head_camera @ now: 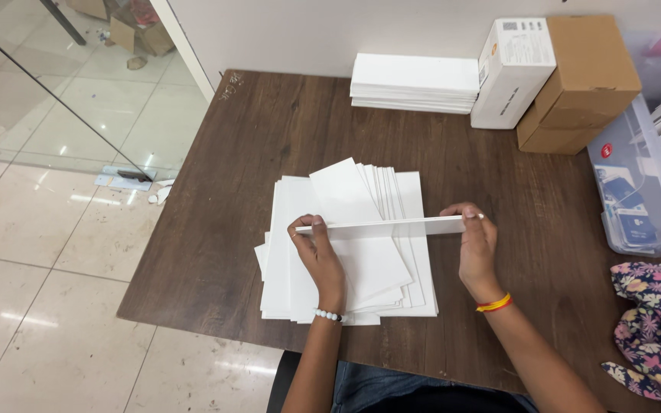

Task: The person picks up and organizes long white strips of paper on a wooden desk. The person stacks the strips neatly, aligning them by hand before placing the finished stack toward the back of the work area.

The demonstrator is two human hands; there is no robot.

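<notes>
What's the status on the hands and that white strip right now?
Left hand and right hand each grip one end of the folded white card, held level. Loose stack of white sheets directly beneath. Nothing in the way.

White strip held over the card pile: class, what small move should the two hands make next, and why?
Probably lower the white strip flat onto the spread card pile. The left hand and right hand pinch its ends level, just above the pile.
</notes>
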